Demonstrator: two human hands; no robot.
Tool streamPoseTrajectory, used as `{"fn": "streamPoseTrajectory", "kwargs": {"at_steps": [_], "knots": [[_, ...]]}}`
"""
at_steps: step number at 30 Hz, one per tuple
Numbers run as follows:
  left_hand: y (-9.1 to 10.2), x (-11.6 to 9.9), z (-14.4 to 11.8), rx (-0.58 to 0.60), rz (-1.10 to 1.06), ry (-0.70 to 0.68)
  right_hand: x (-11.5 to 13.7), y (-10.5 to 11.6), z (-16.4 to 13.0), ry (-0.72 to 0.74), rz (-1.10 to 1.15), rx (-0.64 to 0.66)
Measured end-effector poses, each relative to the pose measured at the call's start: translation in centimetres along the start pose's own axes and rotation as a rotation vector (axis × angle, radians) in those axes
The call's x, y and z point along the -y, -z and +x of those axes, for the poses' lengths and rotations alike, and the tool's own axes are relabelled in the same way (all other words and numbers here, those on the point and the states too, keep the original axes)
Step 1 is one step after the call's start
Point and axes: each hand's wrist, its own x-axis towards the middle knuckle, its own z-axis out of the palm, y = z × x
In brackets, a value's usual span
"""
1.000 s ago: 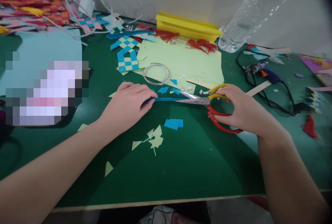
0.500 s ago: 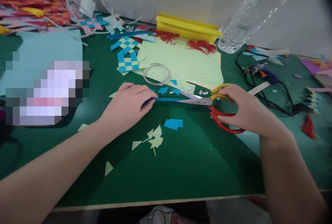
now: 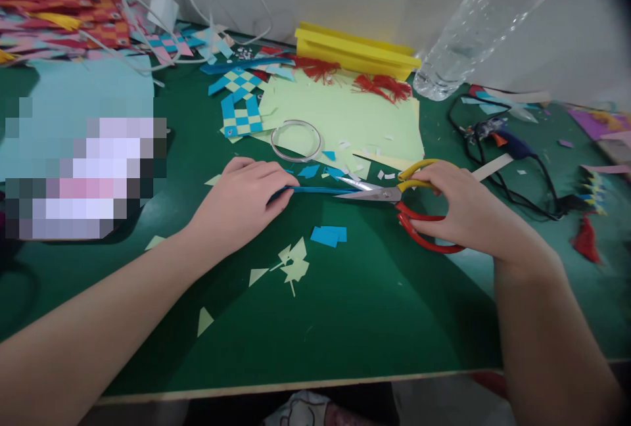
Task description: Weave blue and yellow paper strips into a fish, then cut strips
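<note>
Green table point(image 3: 374, 307), seen from above and in front; paper scraps scattered across it. A pale green sheet point(image 3: 345, 114) is laid flat at the middle back, with a yellow folded stack point(image 3: 355, 51) behind it against the wall and red tassels point(image 3: 382, 87) on its far edge. A clear plastic bottle point(image 3: 473, 25) is seen tilted at the back right. A light blue sheet point(image 3: 93, 91) is spread at the left, partly blurred out. A glue gun point(image 3: 507, 140) with its black cord lies at the right. The left hand point(image 3: 241, 202) is pressed down on the table, fingers clenched on the near end of a thin blue paper strip point(image 3: 315, 190), which is stretched flat toward the right, just in front of the pale green sheet. The right hand point(image 3: 468, 212) is closed through the handles of the scissors point(image 3: 394, 194), one loop yellow, one red; the blades are parted slightly, with the far end of the strip held between them. A clear ring point(image 3: 296, 141) rests on the pale green sheet just behind the strip. A blue-and-cream woven piece point(image 3: 240, 114) lies left of the ring. Small blue squares point(image 3: 329, 235) and pale triangular offcuts point(image 3: 294, 267) are strewn in front of the strip.
</note>
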Motion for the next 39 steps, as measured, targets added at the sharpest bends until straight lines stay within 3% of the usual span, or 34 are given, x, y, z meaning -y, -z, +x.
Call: {"fn": "streamPoseTrajectory", "kwargs": {"at_steps": [25, 39], "knots": [[0.09, -0.03, 0.02, 0.005, -0.004, -0.002, -0.42, 0.02, -0.07, 0.020, -0.053, -0.026], [-0.02, -0.19, -0.01, -0.004, -0.002, -0.068, -0.22, -0.15, -0.06, 0.029, -0.054, -0.049]]}}
